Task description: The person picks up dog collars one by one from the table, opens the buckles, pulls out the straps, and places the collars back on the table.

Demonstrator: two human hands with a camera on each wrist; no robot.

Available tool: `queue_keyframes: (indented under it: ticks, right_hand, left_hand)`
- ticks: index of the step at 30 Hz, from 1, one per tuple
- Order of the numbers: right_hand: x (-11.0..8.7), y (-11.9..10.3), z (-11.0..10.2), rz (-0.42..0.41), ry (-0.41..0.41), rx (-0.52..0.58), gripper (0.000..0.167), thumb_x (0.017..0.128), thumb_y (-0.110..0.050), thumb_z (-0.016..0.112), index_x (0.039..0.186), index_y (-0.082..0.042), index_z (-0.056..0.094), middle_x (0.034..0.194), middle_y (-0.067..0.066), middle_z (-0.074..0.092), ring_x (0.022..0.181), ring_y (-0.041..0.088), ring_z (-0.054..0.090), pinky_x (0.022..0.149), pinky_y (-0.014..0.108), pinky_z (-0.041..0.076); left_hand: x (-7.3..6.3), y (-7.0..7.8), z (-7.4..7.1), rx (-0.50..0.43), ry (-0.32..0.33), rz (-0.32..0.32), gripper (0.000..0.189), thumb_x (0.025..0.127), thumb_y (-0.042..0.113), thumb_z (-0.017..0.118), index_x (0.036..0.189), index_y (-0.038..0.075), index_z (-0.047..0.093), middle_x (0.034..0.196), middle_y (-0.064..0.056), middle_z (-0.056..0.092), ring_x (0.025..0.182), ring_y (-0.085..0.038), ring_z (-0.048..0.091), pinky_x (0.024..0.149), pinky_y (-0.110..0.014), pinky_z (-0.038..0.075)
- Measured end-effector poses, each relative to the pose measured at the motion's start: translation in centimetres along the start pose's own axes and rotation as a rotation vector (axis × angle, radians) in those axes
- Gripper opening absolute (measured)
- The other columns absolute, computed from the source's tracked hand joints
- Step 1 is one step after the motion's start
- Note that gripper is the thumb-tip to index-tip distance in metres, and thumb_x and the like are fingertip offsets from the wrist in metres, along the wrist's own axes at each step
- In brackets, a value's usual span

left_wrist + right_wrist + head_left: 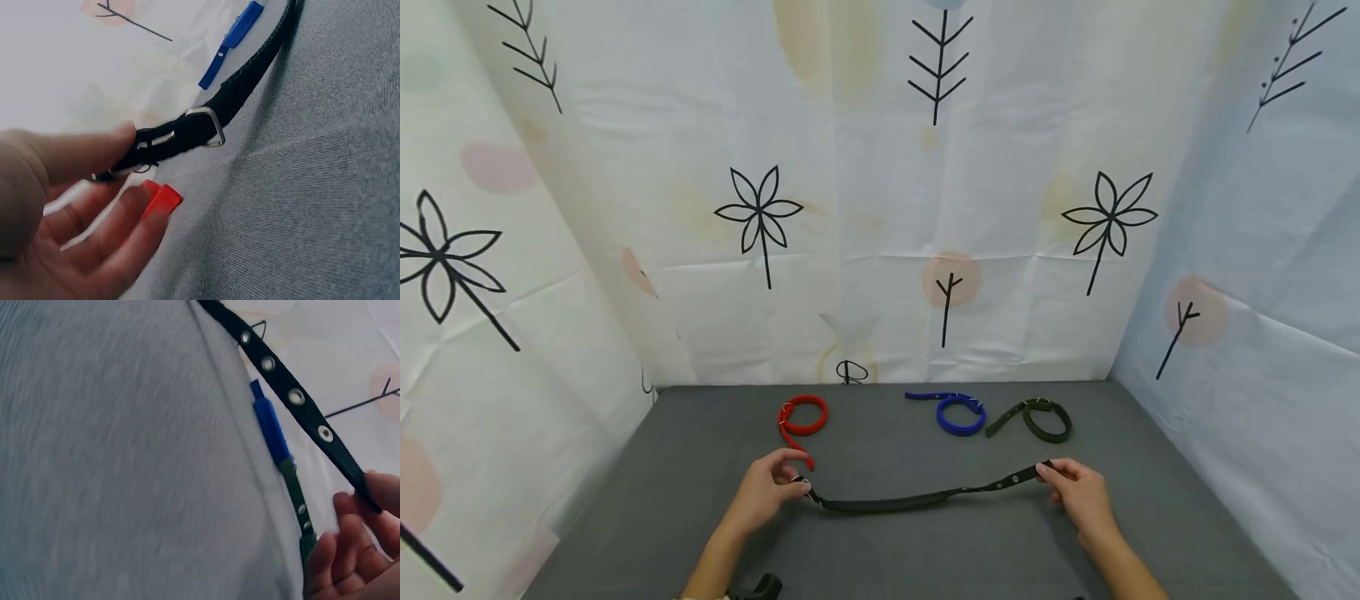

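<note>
A black pet collar (895,505) stretches between both hands, sagging slightly in its middle. At its buckle end, my left hand (760,493) pinches it between thumb and fingers. A metal D-ring (219,132) shows beside that grip in the left wrist view, and the buckle is partly hidden by the fingers. My right hand (1084,500) pinches the opposite tip, where several metal eyelets (296,397) run along the strap. Just beyond the left hand lies a red collar (806,432), coiled, with its tail pointing towards the fingers.
A coiled blue collar (961,431) and a coiled dark green collar (1049,438) lie side by side at the back of the grey table (880,567). White printed cloth (865,167) hangs behind and at both sides. Some dark object (766,586) shows near the left forearm.
</note>
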State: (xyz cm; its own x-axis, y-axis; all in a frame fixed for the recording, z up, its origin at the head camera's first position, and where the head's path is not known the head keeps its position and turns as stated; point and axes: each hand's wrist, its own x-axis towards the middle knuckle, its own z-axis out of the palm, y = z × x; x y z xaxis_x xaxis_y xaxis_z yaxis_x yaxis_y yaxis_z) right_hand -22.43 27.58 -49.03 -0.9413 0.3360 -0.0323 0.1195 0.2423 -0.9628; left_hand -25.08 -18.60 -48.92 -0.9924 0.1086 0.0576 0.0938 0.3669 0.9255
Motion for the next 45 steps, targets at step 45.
queue_keyframes:
  ticks: [45]
  right_hand:
    - [5.4,0.7,1.1,-0.127,-0.052,-0.605,0.023,0.08,-0.02,0.075,0.065,-0.007,0.062,0.069,0.001,0.06,0.063,0.023,0.051,0.057,0.035,0.038]
  left_hand:
    - [4.7,-1.8,1.6,0.401,0.343,-0.182,0.026,0.079,0.013,0.078,0.101,0.008,0.066,0.078,-0.005,0.065,0.072,-0.025,0.058,0.081,-0.053,0.034]
